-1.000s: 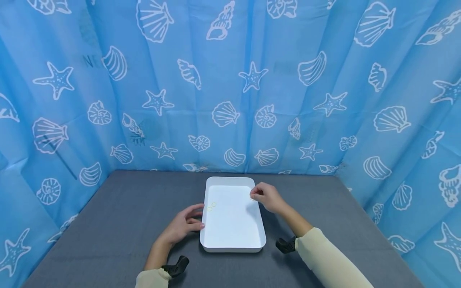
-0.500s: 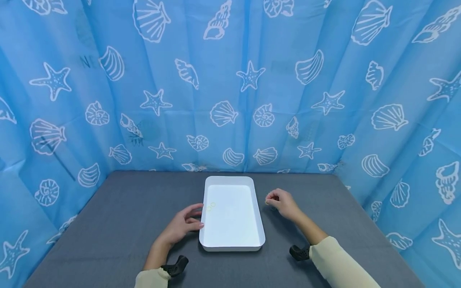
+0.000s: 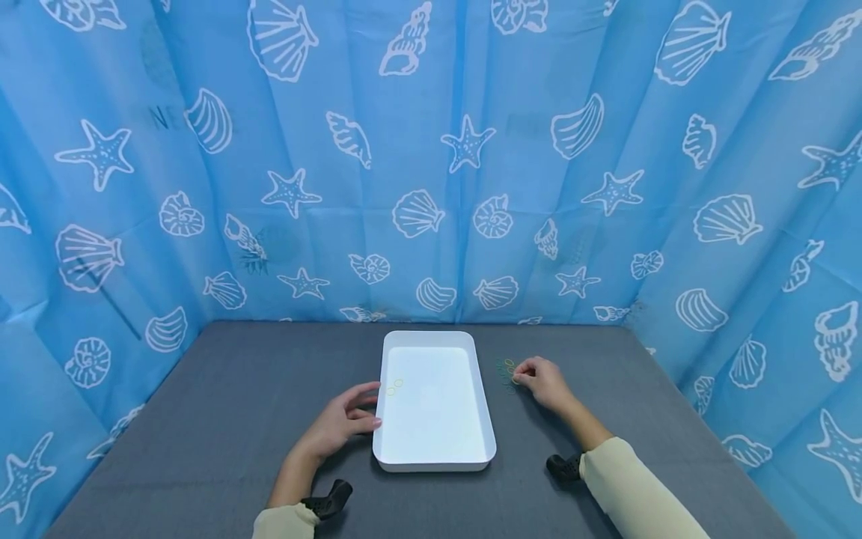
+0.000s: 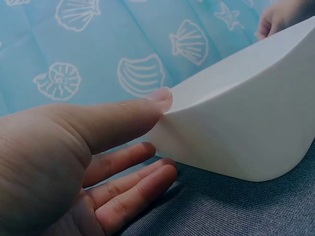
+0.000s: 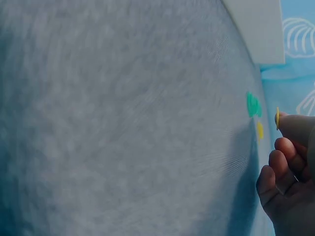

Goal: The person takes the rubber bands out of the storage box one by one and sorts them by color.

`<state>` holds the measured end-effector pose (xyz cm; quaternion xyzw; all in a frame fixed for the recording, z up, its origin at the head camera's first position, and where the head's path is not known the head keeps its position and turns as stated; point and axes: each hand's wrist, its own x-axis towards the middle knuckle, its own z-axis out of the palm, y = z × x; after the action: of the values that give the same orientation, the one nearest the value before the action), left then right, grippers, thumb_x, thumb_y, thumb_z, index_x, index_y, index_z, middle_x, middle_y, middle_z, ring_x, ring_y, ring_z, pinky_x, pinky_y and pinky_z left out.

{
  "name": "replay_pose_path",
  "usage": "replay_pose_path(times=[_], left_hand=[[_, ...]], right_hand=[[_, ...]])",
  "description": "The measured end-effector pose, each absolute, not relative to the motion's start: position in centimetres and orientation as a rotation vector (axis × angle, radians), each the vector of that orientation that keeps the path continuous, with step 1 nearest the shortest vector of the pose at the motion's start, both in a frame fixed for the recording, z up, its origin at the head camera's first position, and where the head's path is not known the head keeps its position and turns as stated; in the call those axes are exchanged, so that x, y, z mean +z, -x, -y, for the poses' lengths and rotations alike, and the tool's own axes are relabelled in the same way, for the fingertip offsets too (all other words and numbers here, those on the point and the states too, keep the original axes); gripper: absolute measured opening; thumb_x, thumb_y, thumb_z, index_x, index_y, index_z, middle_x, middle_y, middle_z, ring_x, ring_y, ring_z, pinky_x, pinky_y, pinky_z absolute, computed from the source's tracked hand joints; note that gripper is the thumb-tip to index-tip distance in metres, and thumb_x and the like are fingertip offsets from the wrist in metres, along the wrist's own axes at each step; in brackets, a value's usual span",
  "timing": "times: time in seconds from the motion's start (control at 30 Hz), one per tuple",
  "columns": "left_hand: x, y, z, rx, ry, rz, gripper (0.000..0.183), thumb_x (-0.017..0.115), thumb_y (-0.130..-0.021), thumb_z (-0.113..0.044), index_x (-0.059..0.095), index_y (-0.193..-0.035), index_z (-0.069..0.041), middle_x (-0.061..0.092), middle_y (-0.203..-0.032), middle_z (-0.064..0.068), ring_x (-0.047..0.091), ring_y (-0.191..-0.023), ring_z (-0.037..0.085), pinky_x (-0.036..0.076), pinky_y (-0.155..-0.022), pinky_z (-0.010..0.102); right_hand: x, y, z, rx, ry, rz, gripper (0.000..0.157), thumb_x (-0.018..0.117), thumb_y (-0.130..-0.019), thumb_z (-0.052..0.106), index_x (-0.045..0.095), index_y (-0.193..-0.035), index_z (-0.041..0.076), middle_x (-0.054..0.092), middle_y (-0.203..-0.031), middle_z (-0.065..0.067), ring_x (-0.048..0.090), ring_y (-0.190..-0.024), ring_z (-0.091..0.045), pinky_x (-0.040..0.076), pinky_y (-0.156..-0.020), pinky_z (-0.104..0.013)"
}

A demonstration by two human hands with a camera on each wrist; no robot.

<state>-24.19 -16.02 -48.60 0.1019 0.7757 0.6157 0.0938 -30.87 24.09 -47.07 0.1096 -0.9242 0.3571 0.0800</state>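
A white rectangular tray (image 3: pixel 438 442) stands on the grey cloth. My left hand (image 3: pixel 340 423) rests at its left side, thumb touching the rim in the left wrist view, the other fingers loosely extended beside the wall. Inside the tray lie two thin yellow rings (image 3: pixel 394 387) near the left wall. To the right of the tray, my right hand (image 3: pixel 547 385) pinches a small thin yellow ring (image 5: pixel 277 119) between thumb and forefinger. Just left of those fingertips, several green rings (image 5: pixel 253 104) and a yellow one (image 5: pixel 260 130) lie on the cloth.
Grey cloth (image 3: pixel 269 389) covers the table around the tray. A blue curtain (image 3: pixel 431 150) with white shells and starfish hangs behind the table and along both sides. Each wrist wears a black device (image 3: pixel 330 500) beside a cream sleeve.
My right hand has moved from over the tray's right rim to the cloth at its right, then slightly farther right, baring the green and yellow rings there. The left hand keeps its place.
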Motion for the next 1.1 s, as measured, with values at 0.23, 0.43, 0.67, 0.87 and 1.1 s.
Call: replay_pose_path(times=[0.23, 0.43, 0.67, 0.87, 1.1], left_hand=[[-48.6, 24.2, 16.0, 1.831, -0.291, -2.303, 0.067, 0.076, -0.085, -0.017, 0.045, -0.145, -0.012, 0.049, -0.139, 0.022, 0.063, -0.098, 0.024, 0.050, -0.085, 0.041], [-48.6, 24.2, 16.0, 1.827, -0.287, -2.315, 0.067, 0.077, -0.085, -0.017, 0.046, -0.144, -0.012, 0.050, -0.138, 0.022, 0.064, -0.098, 0.024, 0.050, -0.086, 0.042], [-48.6, 24.2, 15.9, 1.828, -0.290, -2.305, 0.067, 0.076, -0.085, -0.016, 0.045, -0.144, -0.012, 0.049, -0.139, 0.022, 0.064, -0.098, 0.024, 0.050, -0.085, 0.041], [-48.7, 24.4, 16.0, 1.824, -0.293, -2.309, 0.068, 0.077, -0.085, -0.015, 0.045, -0.145, -0.011, 0.049, -0.139, 0.022, 0.064, -0.096, 0.023, 0.051, -0.084, 0.040], [-48.8, 24.4, 16.0, 1.826, -0.288, -2.309, 0.068, 0.077, -0.084, -0.017, 0.045, -0.144, -0.012, 0.050, -0.139, 0.022, 0.064, -0.097, 0.023, 0.050, -0.087, 0.042]], right_hand=[[-47.6, 31.6, -24.4, 0.999, -0.278, 2.781, 0.006, 0.068, -0.089, 0.003, 0.068, -0.083, 0.002, 0.062, -0.082, -0.006, 0.053, -0.074, -0.019, 0.044, -0.069, -0.039], [-47.6, 32.1, -24.0, 0.918, -0.237, 2.833, 0.007, 0.067, -0.090, 0.007, 0.069, -0.084, 0.003, 0.063, -0.083, -0.005, 0.056, -0.074, -0.020, 0.045, -0.071, -0.043], [-47.4, 32.3, -23.7, 0.883, -0.213, 2.871, 0.008, 0.069, -0.089, 0.008, 0.069, -0.083, 0.005, 0.064, -0.080, -0.004, 0.055, -0.070, -0.018, 0.045, -0.069, -0.042], [-47.3, 32.7, -23.9, 0.960, -0.202, 2.864, 0.005, 0.070, -0.088, 0.006, 0.070, -0.085, 0.002, 0.065, -0.083, -0.006, 0.056, -0.073, -0.019, 0.046, -0.069, -0.040], [-46.5, 33.1, -23.6, 1.112, -0.153, 2.821, 0.009, 0.067, -0.091, 0.006, 0.070, -0.095, -0.001, 0.067, -0.089, -0.009, 0.058, -0.077, -0.021, 0.045, -0.065, -0.035]])
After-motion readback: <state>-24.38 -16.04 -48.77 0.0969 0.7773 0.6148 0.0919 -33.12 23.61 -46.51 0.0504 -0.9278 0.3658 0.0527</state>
